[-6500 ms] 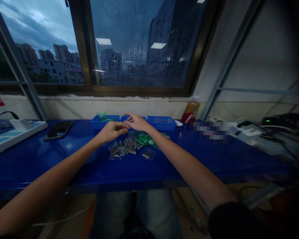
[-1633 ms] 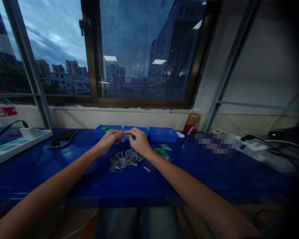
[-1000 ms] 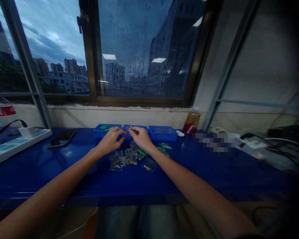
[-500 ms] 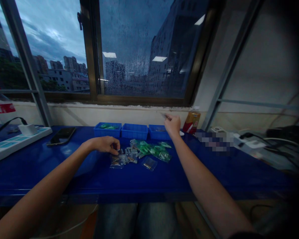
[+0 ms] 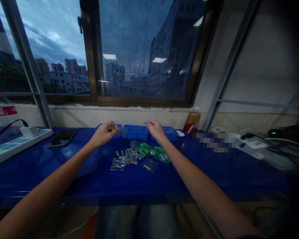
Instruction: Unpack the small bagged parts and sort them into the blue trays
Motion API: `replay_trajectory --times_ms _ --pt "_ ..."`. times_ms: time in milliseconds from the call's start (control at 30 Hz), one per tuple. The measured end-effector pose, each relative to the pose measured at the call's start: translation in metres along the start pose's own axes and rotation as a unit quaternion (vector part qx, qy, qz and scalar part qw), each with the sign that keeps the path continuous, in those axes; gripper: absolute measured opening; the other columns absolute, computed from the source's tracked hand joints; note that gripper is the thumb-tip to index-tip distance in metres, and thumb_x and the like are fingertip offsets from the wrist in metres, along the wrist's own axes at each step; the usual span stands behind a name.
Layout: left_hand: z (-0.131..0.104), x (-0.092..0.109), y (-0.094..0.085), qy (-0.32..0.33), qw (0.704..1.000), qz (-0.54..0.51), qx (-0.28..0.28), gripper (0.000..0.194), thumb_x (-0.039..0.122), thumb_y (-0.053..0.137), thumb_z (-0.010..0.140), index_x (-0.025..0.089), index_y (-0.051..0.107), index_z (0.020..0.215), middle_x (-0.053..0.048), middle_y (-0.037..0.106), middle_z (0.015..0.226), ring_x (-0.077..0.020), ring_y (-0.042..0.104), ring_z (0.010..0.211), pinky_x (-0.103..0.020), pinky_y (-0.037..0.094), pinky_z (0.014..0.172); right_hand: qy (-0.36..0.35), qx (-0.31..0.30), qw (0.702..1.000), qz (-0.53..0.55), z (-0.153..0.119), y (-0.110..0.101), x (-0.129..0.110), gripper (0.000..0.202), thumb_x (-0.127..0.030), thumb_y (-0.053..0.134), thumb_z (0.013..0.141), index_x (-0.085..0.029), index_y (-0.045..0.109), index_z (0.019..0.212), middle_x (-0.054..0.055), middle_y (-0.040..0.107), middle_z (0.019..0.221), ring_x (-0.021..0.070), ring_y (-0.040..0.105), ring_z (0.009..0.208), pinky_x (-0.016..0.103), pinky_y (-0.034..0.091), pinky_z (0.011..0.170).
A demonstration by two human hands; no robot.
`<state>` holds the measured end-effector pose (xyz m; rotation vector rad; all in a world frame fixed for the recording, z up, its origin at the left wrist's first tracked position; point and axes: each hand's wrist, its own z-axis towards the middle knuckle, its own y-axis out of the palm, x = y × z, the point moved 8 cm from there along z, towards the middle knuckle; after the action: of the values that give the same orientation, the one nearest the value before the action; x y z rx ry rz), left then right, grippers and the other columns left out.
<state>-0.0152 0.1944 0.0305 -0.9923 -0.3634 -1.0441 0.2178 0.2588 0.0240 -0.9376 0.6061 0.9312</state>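
Note:
My left hand (image 5: 105, 133) is in front of the left blue bin (image 5: 97, 126), thumb and fingers pinched on a small clear plastic bag (image 5: 124, 130). The bag hangs at the front of the middle blue bin (image 5: 137, 134). My right hand (image 5: 156, 130) is between the middle bin and the right blue bin (image 5: 171, 133), fingers closed and pointing left; whatever they hold, if anything, does not show. Below the hands lie green plastic bags (image 5: 154, 151), small grey cylinders (image 5: 124, 156) and clear bags of copper-coloured pins (image 5: 117, 164). Another such bag (image 5: 149, 164) lies apart on the right.
The blue table (image 5: 89, 179) runs along a window. At the left are a phone (image 5: 62, 137), a power strip (image 5: 20, 142) and a red-capped bottle (image 5: 3, 106). At the right stand a drink bottle (image 5: 192, 121), a white object (image 5: 180, 133) and cables (image 5: 271, 149).
My left hand has risen from the pile to the bins with a clear bag. My right hand has moved left and down from above the right bin; the dark item in its fingers no longer shows.

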Motion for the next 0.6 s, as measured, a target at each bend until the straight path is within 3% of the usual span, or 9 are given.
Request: replay_trajectory --times_ms 67,133,200,300,367,500,600 --pt "-0.002 0.001 0.004 0.010 0.999 -0.021 0.028 0.020 0.036 0.052 0.075 0.017 0.048 0.079 0.001 0.058 0.062 -0.0114 0.055 0.051 -0.022 0.042 0.052 0.066 -0.143 0.979 0.132 -0.022 0.047 -0.007 0.035 -0.041 0.038 0.082 -0.015 0.060 0.089 0.002 0.056 0.057 0.0119 0.050 0.050 0.022 0.037 0.051" --pt "-0.005 0.006 0.010 0.034 0.998 -0.015 0.048 0.018 0.034 0.051 0.076 0.018 0.048 0.080 -0.002 0.062 0.069 -0.0138 0.060 0.061 -0.024 0.046 0.059 0.129 -0.252 0.929 0.238 -0.048 0.082 -0.016 0.041 -0.049 0.035 0.083 -0.014 0.056 0.095 0.003 0.058 0.055 0.0122 0.051 0.047 0.022 0.036 0.047" --pt "-0.008 0.015 0.015 0.066 0.996 0.018 0.058 0.014 0.032 0.050 0.077 0.018 0.050 0.080 -0.002 0.063 0.073 -0.0150 0.062 0.069 -0.024 0.047 0.063 0.155 -0.285 0.893 0.312 -0.063 0.097 -0.025 0.036 -0.045 0.040 0.083 -0.014 0.053 0.094 0.003 0.059 0.057 0.0122 0.053 0.049 0.022 0.038 0.047" --pt "-0.012 0.027 0.024 0.104 0.991 0.079 0.043 0.011 0.028 0.048 0.078 0.018 0.053 0.082 -0.002 0.064 0.079 -0.0146 0.061 0.073 -0.024 0.047 0.065 0.141 -0.235 0.892 0.360 -0.061 0.090 -0.029 0.019 -0.025 0.055 0.075 -0.014 0.053 0.091 0.000 0.059 0.058 0.0101 0.053 0.050 0.021 0.038 0.049" --pt "-0.013 0.031 0.031 0.113 0.988 0.106 0.016 0.013 0.027 0.046 0.079 0.019 0.055 0.085 -0.002 0.065 0.082 -0.0147 0.061 0.074 -0.024 0.046 0.066 0.118 -0.179 0.907 0.362 -0.051 0.078 -0.027 0.023 -0.016 0.058 0.068 -0.015 0.053 0.091 -0.002 0.058 0.057 0.0091 0.053 0.051 0.020 0.038 0.049" --pt "-0.011 0.024 0.037 0.085 0.993 0.082 -0.022 0.022 0.031 0.045 0.080 0.017 0.056 0.092 -0.004 0.066 0.082 -0.0161 0.061 0.074 -0.026 0.045 0.068 0.055 -0.107 0.941 0.316 -0.037 0.061 -0.024 0.019 -0.017 0.059 0.063 -0.016 0.052 0.080 -0.004 0.055 0.058 0.0089 0.051 0.053 0.020 0.038 0.051" --pt "-0.007 0.008 0.036 0.015 1.000 0.003 -0.021 0.033 0.042 0.045 0.080 0.014 0.056 0.093 -0.004 0.063 0.071 -0.0156 0.059 0.065 -0.027 0.044 0.065 -0.062 -0.072 0.972 0.213 -0.037 0.052 -0.039 0.009 -0.018 0.058 0.062 -0.017 0.051 0.068 -0.003 0.053 0.062 0.0099 0.051 0.060 0.022 0.041 0.058"
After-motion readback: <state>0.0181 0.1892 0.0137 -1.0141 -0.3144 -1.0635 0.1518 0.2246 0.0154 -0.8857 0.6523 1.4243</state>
